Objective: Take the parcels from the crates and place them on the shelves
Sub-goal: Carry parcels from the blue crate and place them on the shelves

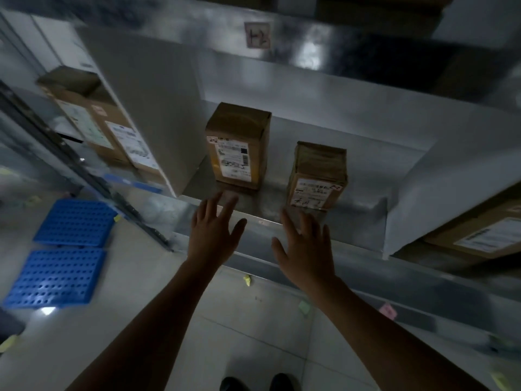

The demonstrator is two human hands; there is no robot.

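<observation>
Two brown cardboard parcels stand upright on a grey metal shelf [361, 210]. The left parcel [238, 145] is taller, with a white label on its front. The right parcel [317, 176] is smaller and sits nearer the shelf's front edge. My left hand [214, 232] hovers in front of the shelf edge with fingers spread and straight, below the left parcel. My right hand [304, 249] is also spread, its fingertips just below the right parcel's base. Neither hand holds anything.
A grey divider panel [146, 108] separates this bay from the left one, where larger boxes [107, 128] stand. Another labelled box [485, 232] sits in the bay at right. Two blue perforated plastic pallets [64, 249] lie on the tiled floor, with scattered paper notes.
</observation>
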